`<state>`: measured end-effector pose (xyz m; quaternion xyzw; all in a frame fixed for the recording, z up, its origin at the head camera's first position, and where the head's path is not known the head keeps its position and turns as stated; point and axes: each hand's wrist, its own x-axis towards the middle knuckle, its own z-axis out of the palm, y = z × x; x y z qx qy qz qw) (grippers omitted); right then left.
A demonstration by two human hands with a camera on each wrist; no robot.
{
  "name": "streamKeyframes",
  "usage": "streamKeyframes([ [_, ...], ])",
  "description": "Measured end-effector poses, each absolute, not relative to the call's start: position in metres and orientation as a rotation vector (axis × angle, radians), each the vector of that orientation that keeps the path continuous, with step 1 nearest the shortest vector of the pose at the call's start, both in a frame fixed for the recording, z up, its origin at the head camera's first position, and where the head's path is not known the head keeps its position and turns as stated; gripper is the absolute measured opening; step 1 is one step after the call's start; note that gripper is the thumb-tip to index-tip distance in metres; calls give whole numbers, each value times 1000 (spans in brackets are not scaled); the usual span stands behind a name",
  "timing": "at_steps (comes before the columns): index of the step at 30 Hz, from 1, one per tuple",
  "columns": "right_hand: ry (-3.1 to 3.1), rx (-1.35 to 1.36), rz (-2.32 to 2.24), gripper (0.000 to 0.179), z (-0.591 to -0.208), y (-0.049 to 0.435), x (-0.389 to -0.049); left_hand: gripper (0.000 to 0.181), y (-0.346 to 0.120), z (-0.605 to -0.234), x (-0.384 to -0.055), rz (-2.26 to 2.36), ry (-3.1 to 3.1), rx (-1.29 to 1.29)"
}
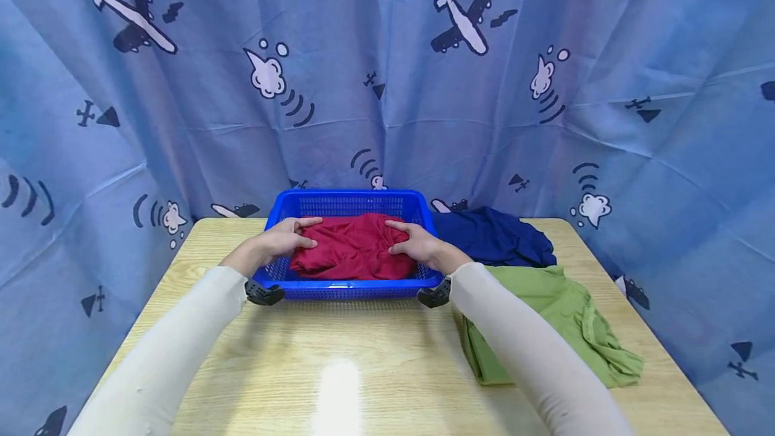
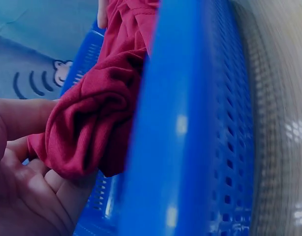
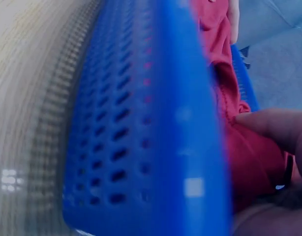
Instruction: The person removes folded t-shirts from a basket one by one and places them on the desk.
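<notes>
A folded red garment (image 1: 357,247) lies in a blue plastic basket (image 1: 351,286) with perforated walls. My left hand (image 1: 283,237) holds the garment's left end. In the left wrist view the fingers reach beneath the rolled red fabric (image 2: 99,108), with the thumb along its side. At the opposite end my right hand (image 1: 420,245) grips the same garment, its thumb pressed into the cloth in the right wrist view. The basket's front rim (image 3: 190,128) hides part of the garment there. Some fingertips are hidden by the cloth.
Right of the basket lies a crumpled dark blue garment (image 1: 496,237). A green garment (image 1: 563,321) is in front of it, partly under my right forearm. The wooden table (image 1: 290,369) meets a blue airplane-print curtain (image 1: 339,86) at the back and sides.
</notes>
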<state>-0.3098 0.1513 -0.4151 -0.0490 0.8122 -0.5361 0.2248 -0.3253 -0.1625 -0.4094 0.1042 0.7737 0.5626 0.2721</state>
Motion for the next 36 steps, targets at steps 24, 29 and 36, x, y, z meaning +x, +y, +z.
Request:
streamKeyframes([
  [24,2216,-321,-1539,76,-360,190,-303,75,-157,-365,-309,1615,2080,366],
  [29,2246,-321,-1505,75,-344,199,-300,76,-150,-353,-306,1622,2079,396],
  [36,2295,-381,-1454,76,-325,215,-288,77,-139,-342,-293,1673,2053,443],
])
